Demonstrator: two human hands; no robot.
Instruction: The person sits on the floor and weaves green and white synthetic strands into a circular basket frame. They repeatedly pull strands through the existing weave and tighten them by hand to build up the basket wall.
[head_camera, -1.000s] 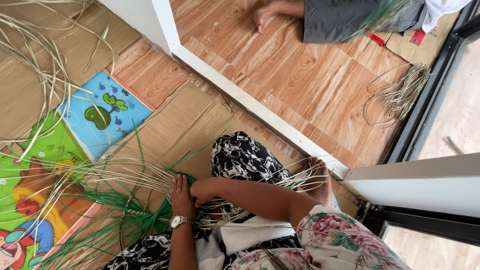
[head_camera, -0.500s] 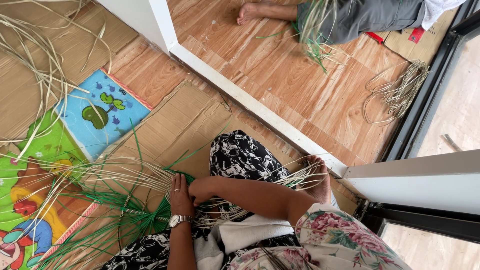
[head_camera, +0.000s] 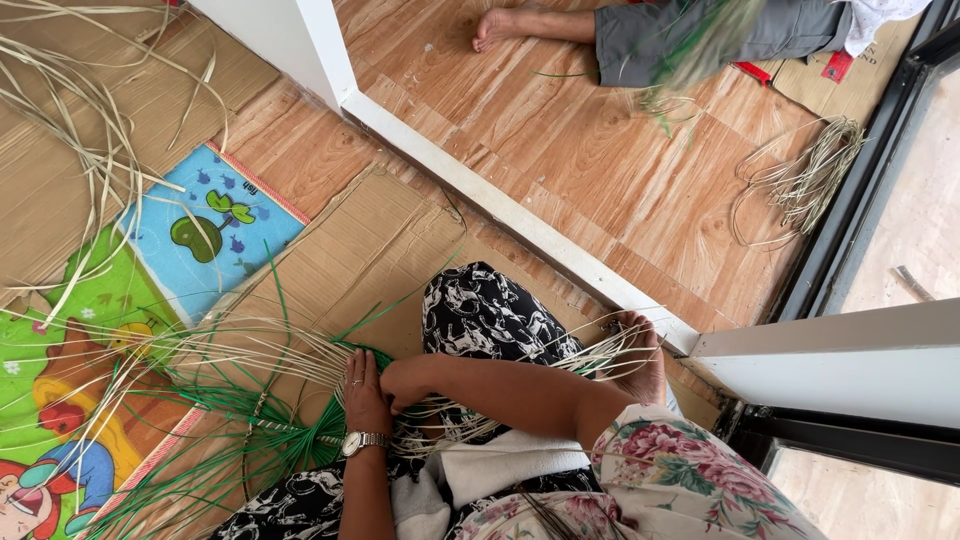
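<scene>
On the lap: woven strips (head_camera: 300, 420), green and pale, fan out over cardboard (head_camera: 380, 250).
Left hand (head_camera: 362, 395): flat, pressing the green strips.
Right hand (head_camera: 405, 382): clenched, pinching pale strands beside it.
Nearby: picture mat (head_camera: 150, 290); another person's foot (head_camera: 495, 25).

From where I watch, the left hand (head_camera: 364, 392) presses down near a sheet of flattened brown cardboard (head_camera: 370, 250) spread on the wood-patterned laminate floor (head_camera: 600, 170). Beyond that hand, up and to the side, lies a colourful cartoon-printed play mat (head_camera: 90, 320), with loose pale dried straw strands (head_camera: 70, 130) scattered farther off. Well away past the right hand (head_camera: 408, 380), a coiled bundle of pale fibre (head_camera: 800, 180) rests on the floor.
</scene>
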